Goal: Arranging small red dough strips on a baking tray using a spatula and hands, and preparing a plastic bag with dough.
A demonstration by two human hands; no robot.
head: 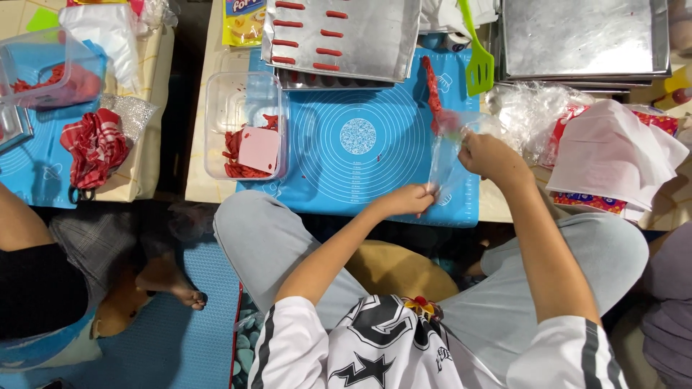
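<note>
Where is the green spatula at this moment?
In the head view, the green spatula lies at the upper right, its blade on the top edge of the blue mat, between the two metal trays, beyond the right hand.

A clear plastic bag [443,155] is held between the left hand [409,199] and the right hand [490,157] above a blue baking mat [360,137]. A clear container [245,130] of red dough pieces is seen beside the mat on the bench [196,166].

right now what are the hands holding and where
Both hold a clear plastic bag: left hand at its lower end, right hand near its upper end.
</note>
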